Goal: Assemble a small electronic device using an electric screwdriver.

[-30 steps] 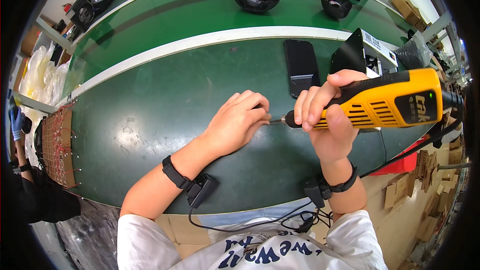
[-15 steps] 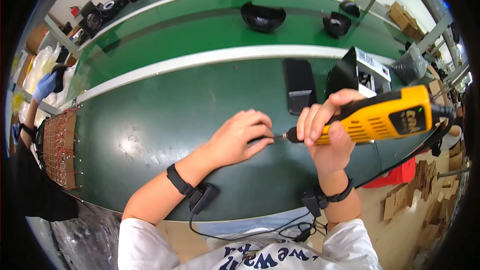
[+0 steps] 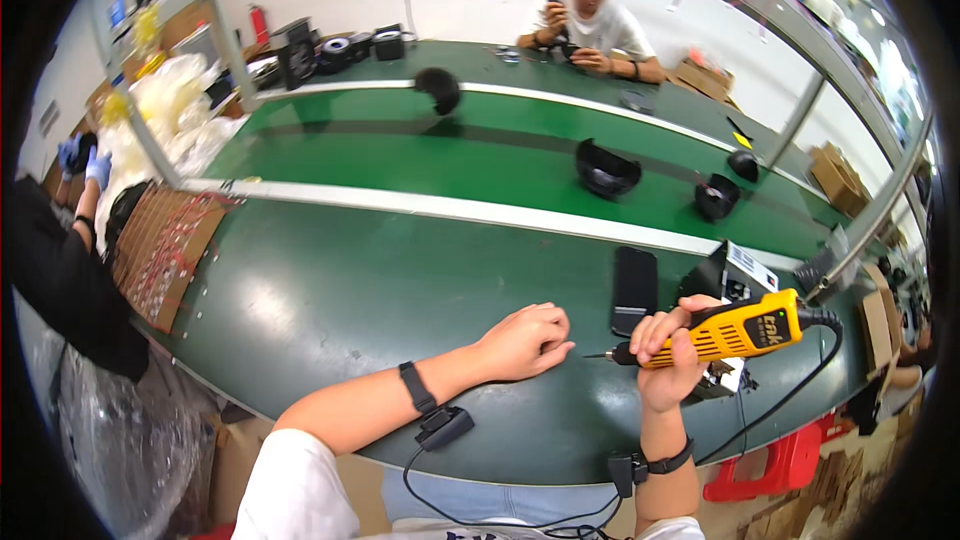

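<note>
My right hand (image 3: 668, 365) grips a yellow and black electric screwdriver (image 3: 735, 330), held nearly level with its thin bit pointing left. The bit tip sits a short gap to the right of my left hand (image 3: 525, 342). That hand rests low over the green table with its fingers curled in toward the thumb. Whatever the curled fingers may hold is hidden. A flat black rectangular object, like a phone (image 3: 635, 285), lies beyond the screwdriver. Beside it, partly behind the tool, stands an open black and white box (image 3: 745, 270) with small parts.
Past a white rail (image 3: 450, 208), a green belt carries black curved shells (image 3: 605, 170). A person (image 3: 600, 35) works at the far table. Another person's gloved hand (image 3: 98, 168) is at the left, near a cardboard tray of wired parts (image 3: 165, 255). A red stool (image 3: 770, 470) stands lower right.
The view has tilted up, bringing the far person into sight. The screwdriver's bit has come away from my left fingers. Another black shell now shows on the belt's far left.
</note>
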Demonstrator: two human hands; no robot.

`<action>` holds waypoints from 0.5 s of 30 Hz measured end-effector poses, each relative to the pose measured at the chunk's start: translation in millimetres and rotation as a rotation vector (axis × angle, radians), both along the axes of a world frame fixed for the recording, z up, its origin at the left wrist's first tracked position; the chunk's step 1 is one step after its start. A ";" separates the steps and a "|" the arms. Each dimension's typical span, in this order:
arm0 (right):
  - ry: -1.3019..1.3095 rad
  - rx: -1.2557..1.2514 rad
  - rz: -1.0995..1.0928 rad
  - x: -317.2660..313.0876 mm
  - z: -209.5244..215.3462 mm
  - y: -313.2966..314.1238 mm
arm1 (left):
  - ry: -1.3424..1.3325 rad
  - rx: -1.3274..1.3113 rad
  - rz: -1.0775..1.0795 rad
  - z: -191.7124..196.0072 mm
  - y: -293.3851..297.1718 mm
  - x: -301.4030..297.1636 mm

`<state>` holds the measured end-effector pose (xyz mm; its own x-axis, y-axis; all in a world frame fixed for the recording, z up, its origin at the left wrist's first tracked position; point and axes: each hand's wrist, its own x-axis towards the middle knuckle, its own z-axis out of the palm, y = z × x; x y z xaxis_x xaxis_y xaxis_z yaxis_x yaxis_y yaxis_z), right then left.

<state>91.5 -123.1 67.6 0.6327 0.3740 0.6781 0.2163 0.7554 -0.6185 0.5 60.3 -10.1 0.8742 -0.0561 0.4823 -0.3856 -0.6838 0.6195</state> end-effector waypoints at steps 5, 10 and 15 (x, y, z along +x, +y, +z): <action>-0.005 -0.048 -0.004 -1.6 -3.2 1.1 | -0.032 -0.193 0.037 8.2 -1.3 -1.0; 0.036 -0.106 -0.007 -2.1 -9.0 5.0 | -0.008 -0.189 0.031 13.6 -4.0 -8.4; 0.061 -0.115 0.043 -7.0 -14.6 7.3 | 0.014 -0.073 -0.165 12.8 -13.8 -6.1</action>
